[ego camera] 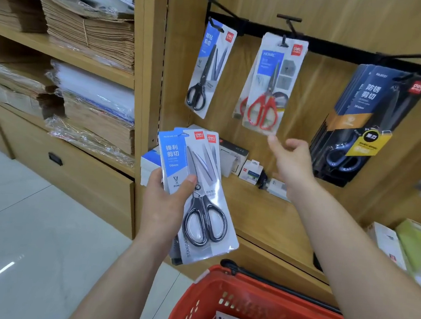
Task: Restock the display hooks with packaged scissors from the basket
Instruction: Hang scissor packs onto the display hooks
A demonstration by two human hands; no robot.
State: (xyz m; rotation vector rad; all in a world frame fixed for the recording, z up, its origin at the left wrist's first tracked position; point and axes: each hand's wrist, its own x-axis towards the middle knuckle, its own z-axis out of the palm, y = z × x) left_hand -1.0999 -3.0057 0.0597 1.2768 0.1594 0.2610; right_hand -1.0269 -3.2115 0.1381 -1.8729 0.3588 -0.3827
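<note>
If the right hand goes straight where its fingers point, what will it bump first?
Most likely the bottom edge of the red-handled scissors pack hanging just above. The open fingers of the right hand point up toward it. Depth is unclear, so the hand may be slightly in front of it.

Scissor packs (201,192) look like glossy clear plastic over printed card, with shiny black plastic handles. Basket (208,280) is red plastic, hooks (289,18) matt black metal. Shelving (258,210) has a pale matt wood grain, and the floor (31,219) is smooth shiny tile.
</note>
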